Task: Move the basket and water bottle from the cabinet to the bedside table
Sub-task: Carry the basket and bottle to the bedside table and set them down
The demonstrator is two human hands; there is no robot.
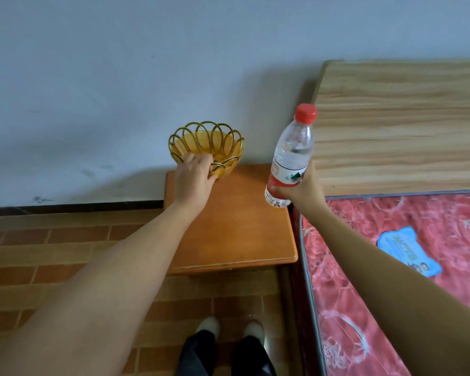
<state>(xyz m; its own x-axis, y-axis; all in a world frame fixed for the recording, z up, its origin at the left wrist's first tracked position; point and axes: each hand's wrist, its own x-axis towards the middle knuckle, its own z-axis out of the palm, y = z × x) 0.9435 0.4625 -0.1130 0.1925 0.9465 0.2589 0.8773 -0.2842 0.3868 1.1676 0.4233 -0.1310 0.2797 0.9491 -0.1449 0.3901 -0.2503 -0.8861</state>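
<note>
A small yellow woven basket (209,143) with a looped rim is at the far left corner of the orange wooden bedside table (239,229). My left hand (193,177) grips its near rim. Whether its base rests on the table I cannot tell. A clear water bottle (291,156) with a red cap and red label is tilted, held in the air over the table's right edge. My right hand (301,185) is wrapped around its lower half.
A bed with a red patterned mattress (418,267) and a wooden headboard (399,123) stands right beside the table. A blue card (407,251) lies on the mattress. A pale wall is behind, brick-pattern floor below, my feet at the bottom.
</note>
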